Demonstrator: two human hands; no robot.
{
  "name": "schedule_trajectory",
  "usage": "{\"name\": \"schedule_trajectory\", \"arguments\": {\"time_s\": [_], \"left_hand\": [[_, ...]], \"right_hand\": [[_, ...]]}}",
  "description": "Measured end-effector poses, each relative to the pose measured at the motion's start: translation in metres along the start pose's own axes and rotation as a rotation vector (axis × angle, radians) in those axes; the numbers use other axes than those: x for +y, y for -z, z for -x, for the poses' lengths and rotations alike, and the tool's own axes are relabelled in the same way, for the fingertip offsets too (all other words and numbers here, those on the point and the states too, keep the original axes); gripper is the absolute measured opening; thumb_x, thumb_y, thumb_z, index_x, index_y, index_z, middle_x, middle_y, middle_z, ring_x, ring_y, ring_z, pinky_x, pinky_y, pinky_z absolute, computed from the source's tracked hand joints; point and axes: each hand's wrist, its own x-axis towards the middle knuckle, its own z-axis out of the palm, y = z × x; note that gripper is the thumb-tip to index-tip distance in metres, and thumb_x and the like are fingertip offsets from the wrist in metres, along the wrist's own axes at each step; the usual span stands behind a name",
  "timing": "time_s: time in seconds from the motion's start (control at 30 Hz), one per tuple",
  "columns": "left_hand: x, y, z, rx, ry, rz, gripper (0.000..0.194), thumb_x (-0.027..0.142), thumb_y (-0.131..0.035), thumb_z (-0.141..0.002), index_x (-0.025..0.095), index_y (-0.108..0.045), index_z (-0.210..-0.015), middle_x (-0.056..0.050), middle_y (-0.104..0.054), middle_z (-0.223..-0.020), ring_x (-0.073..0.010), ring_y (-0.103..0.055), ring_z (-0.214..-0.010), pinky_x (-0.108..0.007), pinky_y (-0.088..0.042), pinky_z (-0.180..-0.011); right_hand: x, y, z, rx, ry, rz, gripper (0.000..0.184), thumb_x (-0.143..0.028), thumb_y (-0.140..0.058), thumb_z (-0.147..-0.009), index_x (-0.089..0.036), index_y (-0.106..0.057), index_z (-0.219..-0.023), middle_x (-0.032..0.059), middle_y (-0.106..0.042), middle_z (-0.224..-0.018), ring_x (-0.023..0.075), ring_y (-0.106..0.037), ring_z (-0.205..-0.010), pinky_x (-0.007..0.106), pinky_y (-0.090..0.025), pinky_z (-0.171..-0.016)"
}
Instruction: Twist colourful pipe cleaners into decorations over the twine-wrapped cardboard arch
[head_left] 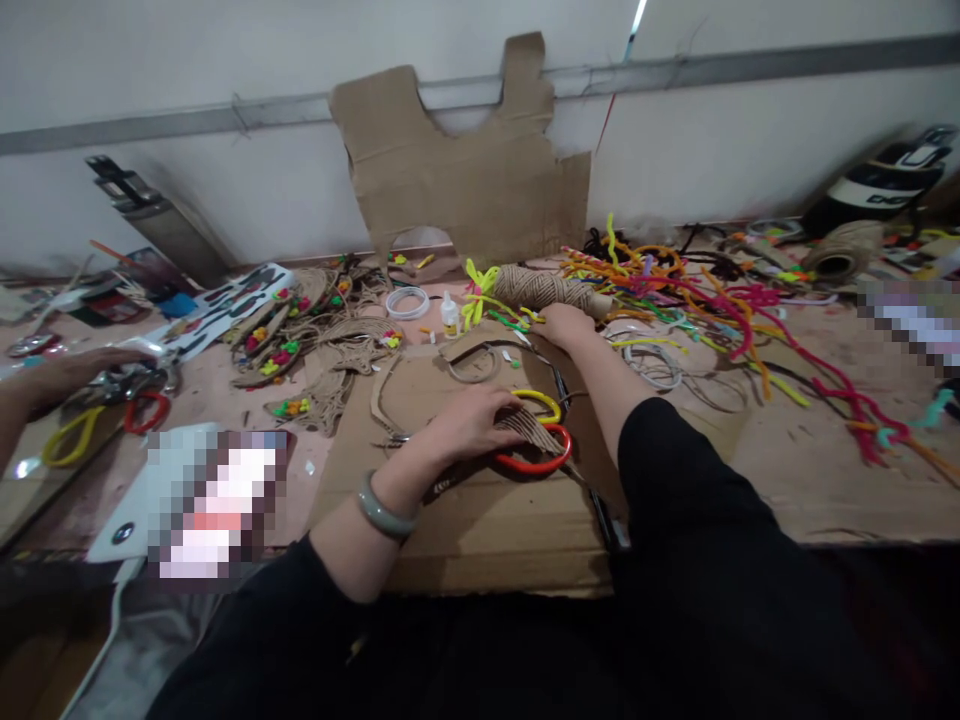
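My left hand (474,420) is closed on a flat piece made of rows of jute cord (531,432), held over the cardboard sheet (450,530). Just beyond and beneath it are scissors (534,466) with one yellow and one red handle loop. My right hand (564,326) reaches to the far edge of the cardboard, its fingers closed and pointing down beside a spool of jute twine (547,288) and some yellow-green pipe cleaners (484,290). The fingertips are partly hidden, so what they grip does not show. A black pen (600,520) lies under my right forearm.
Finished jute pieces with coloured decorations (281,345) lie left of centre, near a small glue bottle (449,314). Tangled pipe cleaners (720,310) spread rightward. A cut cardboard panel (465,170) leans on the wall. Another person's hand (90,375) is at far left, near a phone (225,510).
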Motion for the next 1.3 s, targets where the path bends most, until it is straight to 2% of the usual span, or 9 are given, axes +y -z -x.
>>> {"name": "schedule_trajectory", "arguments": {"time_s": [0.17, 0.4, 0.53, 0.7, 0.83, 1.07, 1.3], "left_hand": [[0.000, 0.000, -0.001, -0.006, 0.009, -0.001, 0.039, 0.035, -0.072, -0.078, 0.016, -0.067, -0.112, -0.014, -0.069, -0.112, -0.0288, -0.063, -0.102, -0.043, -0.048, -0.090], [0.001, 0.002, 0.000, -0.014, 0.001, 0.023, 0.036, 0.033, -0.071, -0.079, 0.016, -0.068, -0.110, -0.013, -0.069, -0.111, -0.0274, -0.063, -0.102, -0.042, -0.049, -0.091], [0.003, 0.003, 0.000, -0.033, 0.003, -0.025, 0.037, 0.033, -0.070, -0.081, 0.015, -0.066, -0.112, -0.012, -0.068, -0.116, -0.0258, -0.062, -0.107, -0.039, -0.048, -0.095], [0.003, 0.003, 0.000, -0.034, 0.005, -0.062, 0.039, 0.036, -0.069, -0.082, 0.014, -0.066, -0.114, -0.012, -0.069, -0.115, -0.0256, -0.063, -0.105, -0.039, -0.049, -0.094], [0.000, 0.000, 0.000, -0.025, -0.005, -0.067, 0.040, 0.038, -0.068, -0.082, 0.015, -0.065, -0.115, -0.011, -0.069, -0.116, -0.0262, -0.063, -0.107, -0.041, -0.049, -0.094], [-0.001, -0.001, 0.000, -0.016, -0.030, -0.058, 0.037, 0.036, -0.068, -0.082, 0.016, -0.066, -0.114, -0.011, -0.069, -0.114, -0.0246, -0.063, -0.105, -0.039, -0.049, -0.094], [0.001, 0.000, -0.001, -0.027, 0.000, -0.075, 0.038, 0.037, -0.068, -0.082, 0.016, -0.065, -0.114, -0.011, -0.069, -0.116, -0.0254, -0.062, -0.107, -0.040, -0.048, -0.095]], "right_hand": [[0.000, -0.006, -0.003, 0.050, -0.047, -0.037, 0.037, -0.033, -0.053, -0.087, -0.014, -0.070, -0.115, 0.0205, -0.067, -0.121, 0.0302, -0.063, -0.110, 0.037, -0.047, -0.088], [0.021, -0.010, -0.007, 0.197, -0.054, -0.090, 0.037, -0.032, -0.042, -0.092, -0.013, -0.069, -0.110, 0.0160, -0.072, -0.108, 0.0246, -0.066, -0.096, 0.028, -0.044, -0.075], [0.020, -0.013, -0.007, 0.230, -0.012, -0.090, 0.043, -0.037, -0.039, -0.095, -0.008, -0.069, -0.106, 0.0160, -0.073, -0.101, 0.0232, -0.066, -0.089, 0.027, -0.041, -0.068], [0.007, -0.016, -0.003, 0.175, 0.121, -0.070, 0.040, -0.042, -0.043, -0.095, -0.016, -0.072, -0.102, 0.0109, -0.074, -0.103, 0.0216, -0.066, -0.093, 0.026, -0.041, -0.070], [0.003, -0.015, 0.000, 0.122, 0.168, -0.030, 0.041, -0.042, -0.041, -0.095, -0.017, -0.071, -0.108, 0.0138, -0.072, -0.112, 0.0247, -0.065, -0.104, 0.029, -0.043, -0.079], [-0.003, -0.008, 0.008, 0.017, 0.191, 0.026, 0.054, -0.050, -0.031, -0.097, -0.018, -0.067, -0.121, 0.0168, -0.068, -0.122, 0.0315, -0.063, -0.113, 0.039, -0.047, -0.088], [-0.013, -0.009, 0.013, -0.003, 0.108, 0.058, 0.065, -0.060, -0.038, -0.091, -0.010, -0.068, -0.120, 0.0246, -0.066, -0.122, 0.0363, -0.060, -0.118, 0.044, -0.046, -0.093]]}}
